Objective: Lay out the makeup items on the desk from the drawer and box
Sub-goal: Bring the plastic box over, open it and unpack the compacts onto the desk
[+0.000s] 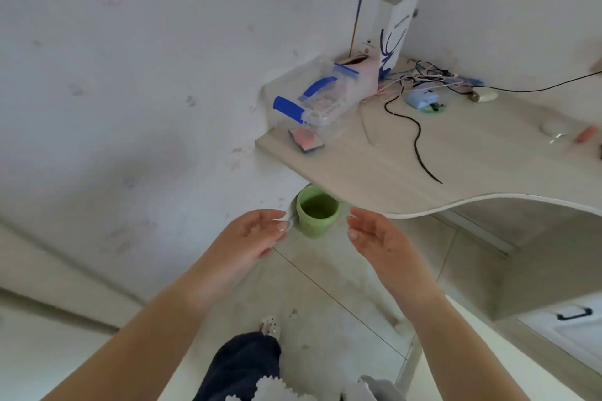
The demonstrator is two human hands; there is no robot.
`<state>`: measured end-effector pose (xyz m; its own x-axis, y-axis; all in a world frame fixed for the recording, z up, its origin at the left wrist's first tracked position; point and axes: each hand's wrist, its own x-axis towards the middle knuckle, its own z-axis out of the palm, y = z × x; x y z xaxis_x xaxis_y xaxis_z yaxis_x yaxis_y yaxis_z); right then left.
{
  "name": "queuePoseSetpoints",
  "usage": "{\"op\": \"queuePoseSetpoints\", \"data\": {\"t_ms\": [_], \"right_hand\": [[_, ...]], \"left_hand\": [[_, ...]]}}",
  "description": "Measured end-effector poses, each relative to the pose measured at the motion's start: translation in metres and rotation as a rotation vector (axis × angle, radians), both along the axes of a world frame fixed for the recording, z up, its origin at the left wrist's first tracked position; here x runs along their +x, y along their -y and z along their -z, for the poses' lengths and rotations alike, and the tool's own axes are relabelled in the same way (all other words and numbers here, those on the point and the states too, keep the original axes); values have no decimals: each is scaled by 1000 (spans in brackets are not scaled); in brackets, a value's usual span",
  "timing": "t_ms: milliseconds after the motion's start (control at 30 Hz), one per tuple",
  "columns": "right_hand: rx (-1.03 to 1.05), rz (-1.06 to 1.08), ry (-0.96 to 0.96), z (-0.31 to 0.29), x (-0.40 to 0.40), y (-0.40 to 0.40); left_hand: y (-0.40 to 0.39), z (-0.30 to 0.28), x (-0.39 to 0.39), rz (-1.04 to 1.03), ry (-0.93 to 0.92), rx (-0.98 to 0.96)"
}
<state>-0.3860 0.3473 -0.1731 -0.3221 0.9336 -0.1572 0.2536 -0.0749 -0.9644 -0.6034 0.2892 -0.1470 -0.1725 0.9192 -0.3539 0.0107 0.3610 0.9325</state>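
A clear plastic box point(321, 101) with blue latches stands on the pale wooden desk point(374, 169) against the wall. A pink makeup compact point(307, 139) lies just in front of it, near the desk's left edge. A pinkish tube point(585, 134) and a round white item point(552, 127) lie at the far right. My left hand point(257, 233) and my right hand point(374, 236) are stretched forward below desk height, palms facing each other, fingers apart and holding nothing. A drawer with a dark handle point(573, 314) shows at the lower right.
A green bin point(316, 212) stands on the tiled floor under the desk's left end, between my hands. A white paper bag point(387, 26), tangled cables point(423, 81), a black cord point(418, 137) and a light blue device point(422, 99) sit at the back of the desk.
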Motion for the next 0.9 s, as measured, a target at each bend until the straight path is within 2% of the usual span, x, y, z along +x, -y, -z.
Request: {"op": "queuePoseSetpoints", "data": {"t_ms": [200,333,500,700,900], "right_hand": [[0,111,13,14,-24,-93],[16,150,31,14,-42,-150],[31,148,64,12,-51,-219],[74,158,49,9,-57,-325],[233,35,271,12,-54,-431]], "left_hand": [[-103,20,-29,52,14,-23],[-169,34,-49,12,181,-74],[-235,46,-60,-229,431,-140],[-290,53,-60,-439,407,-138],[-326,56,-41,-600,379,-167]]}}
